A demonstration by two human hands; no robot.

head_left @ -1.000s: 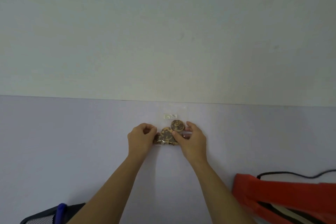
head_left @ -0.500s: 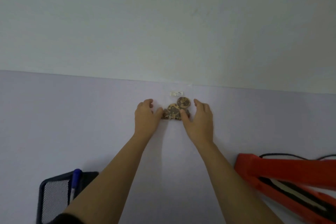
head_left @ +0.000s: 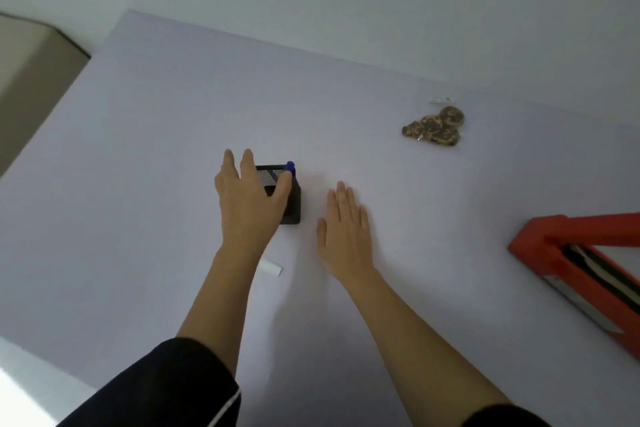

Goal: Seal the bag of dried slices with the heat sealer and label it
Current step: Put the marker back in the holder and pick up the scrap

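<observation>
The clear bag of brown dried slices (head_left: 433,127) lies on the pale table at the far right, with a small white label (head_left: 441,100) at its top edge. The red heat sealer (head_left: 571,260) sits at the right edge, partly cut off. My left hand (head_left: 251,198) hovers open over a black mesh pen holder (head_left: 289,198) that holds a blue-capped pen (head_left: 290,168); its thumb is near the pen cap. My right hand (head_left: 344,229) is open, fingers spread flat above the table, well clear of the bag.
A small white paper strip (head_left: 270,268) lies on the table beside my left forearm. The table's left edge (head_left: 52,107) drops to a beige floor. A plain wall rises behind the table.
Both hands have let go of the bag and drawn back toward me. The left hand now reaches over the pen holder. The view has swung left and down.
</observation>
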